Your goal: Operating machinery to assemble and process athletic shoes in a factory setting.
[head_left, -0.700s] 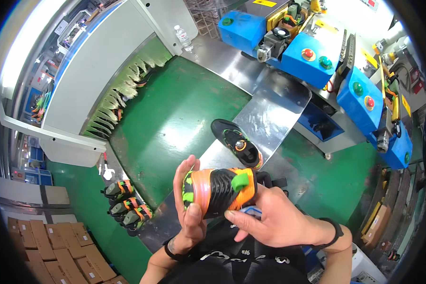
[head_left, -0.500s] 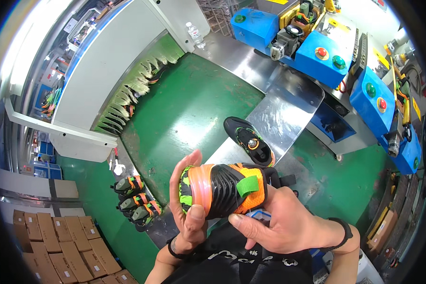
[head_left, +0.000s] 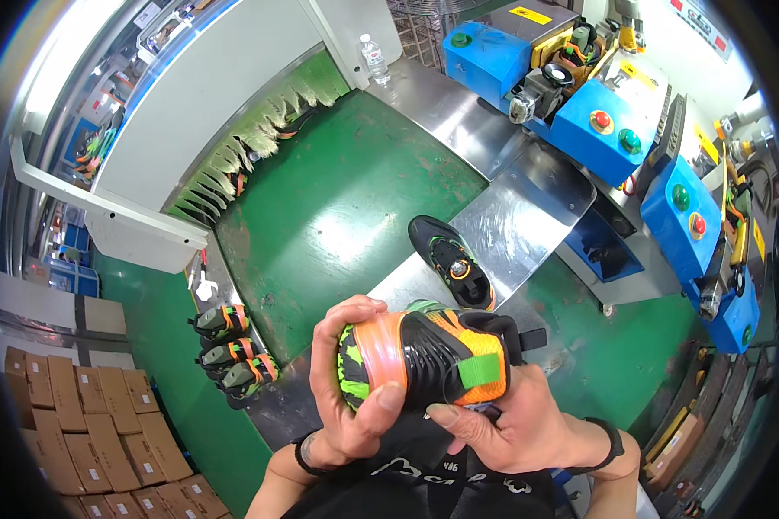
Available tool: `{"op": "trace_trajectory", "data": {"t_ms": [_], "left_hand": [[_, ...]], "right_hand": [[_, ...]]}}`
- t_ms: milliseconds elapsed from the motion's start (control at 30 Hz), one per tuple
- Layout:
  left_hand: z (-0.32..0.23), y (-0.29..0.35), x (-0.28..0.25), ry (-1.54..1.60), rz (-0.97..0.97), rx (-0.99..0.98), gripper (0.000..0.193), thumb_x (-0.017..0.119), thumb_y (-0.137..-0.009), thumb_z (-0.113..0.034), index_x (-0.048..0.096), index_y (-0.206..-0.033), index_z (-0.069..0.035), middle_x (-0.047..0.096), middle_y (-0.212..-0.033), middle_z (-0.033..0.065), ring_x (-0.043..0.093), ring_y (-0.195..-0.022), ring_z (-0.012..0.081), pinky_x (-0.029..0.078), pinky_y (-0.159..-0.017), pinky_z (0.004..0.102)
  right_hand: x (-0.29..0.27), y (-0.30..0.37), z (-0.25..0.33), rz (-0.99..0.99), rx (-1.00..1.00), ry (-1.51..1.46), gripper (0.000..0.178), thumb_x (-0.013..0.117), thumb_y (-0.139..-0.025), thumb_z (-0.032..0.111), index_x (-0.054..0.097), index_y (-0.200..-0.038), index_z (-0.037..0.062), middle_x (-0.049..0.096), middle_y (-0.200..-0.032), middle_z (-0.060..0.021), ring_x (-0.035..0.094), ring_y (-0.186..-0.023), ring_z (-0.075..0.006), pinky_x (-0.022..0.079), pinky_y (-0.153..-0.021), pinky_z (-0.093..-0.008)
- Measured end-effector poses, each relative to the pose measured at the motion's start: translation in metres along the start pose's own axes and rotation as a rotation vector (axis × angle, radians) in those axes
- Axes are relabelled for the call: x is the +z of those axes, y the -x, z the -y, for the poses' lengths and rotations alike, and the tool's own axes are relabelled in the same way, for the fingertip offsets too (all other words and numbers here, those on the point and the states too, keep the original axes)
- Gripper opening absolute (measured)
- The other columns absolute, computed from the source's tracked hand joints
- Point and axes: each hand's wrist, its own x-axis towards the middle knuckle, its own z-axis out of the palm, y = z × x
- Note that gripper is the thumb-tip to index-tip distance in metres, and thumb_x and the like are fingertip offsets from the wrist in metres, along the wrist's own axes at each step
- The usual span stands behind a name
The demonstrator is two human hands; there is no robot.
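A black sneaker [head_left: 424, 356] with orange and green panels and a green pull tab is held in front of my body, between both hands. My left hand [head_left: 342, 422] is closed around the toe end, fingers curled over the far side and thumb on the near side of the clear orange band. At the other end my right hand [head_left: 532, 424] grips the sneaker near its collar; the thumb lies under the green tab and most fingers are hidden. Just beyond, another black sneaker [head_left: 448, 251] rests on a shiny metal plate [head_left: 528, 216].
Several similar shoes [head_left: 238, 355] stand on a ledge at left. A green surface [head_left: 320, 208] leads to a machine opening with a bristle curtain [head_left: 225, 164]. Blue machine housings [head_left: 593, 130] with buttons line the right. Brown cartons [head_left: 104, 424] are stacked lower left; a plastic bottle [head_left: 374, 59] stands far back.
My left fingers, which were stretched along the toe, now curl over it. The held sneaker has moved slightly right and tilted a little. The whole view has shifted slightly.
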Motion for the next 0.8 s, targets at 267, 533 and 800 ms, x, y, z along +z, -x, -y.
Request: {"op": "trace_trajectory", "data": {"t_ms": [267,533,800], "left_hand": [[0.025,0.001,0.001,0.019,0.004,-0.158,0.057,0.069,-0.075,-0.022,0.047,-0.121,0.004,0.050,-0.118,0.0183,0.048,-0.112,0.0260,0.035,-0.101,0.0392],[0.016,-0.006,0.003,0.156,-0.013,-0.101,0.052,0.067,-0.076,-0.024,0.050,-0.117,0.002,0.050,-0.121,0.0202,0.048,-0.117,0.0273,0.034,-0.104,0.0402],[0.022,-0.013,-0.002,-0.031,0.041,0.325,0.053,0.070,-0.074,-0.019,0.049,-0.115,0.008,0.051,-0.111,0.0228,0.052,-0.106,0.0307,0.038,-0.102,0.0440]], "right_hand": [[0.012,-0.008,-0.009,-0.127,0.046,0.155,0.027,0.063,-0.092,0.018,0.057,-0.100,-0.0066,0.065,-0.065,-0.0101,0.067,-0.050,-0.0206,0.052,-0.046,-0.0306],[0.012,-0.006,-0.012,-0.148,-0.150,0.244,0.019,0.071,-0.085,0.012,0.064,-0.099,0.0018,0.067,-0.078,-0.0133,0.068,-0.065,-0.0278,0.053,-0.059,-0.0346],[0.020,-0.006,-0.011,-0.226,-0.426,0.403,0.022,0.068,-0.083,0.006,0.064,-0.103,-0.0033,0.068,-0.093,-0.0133,0.069,-0.066,-0.0156,0.054,-0.057,-0.0264]]}}
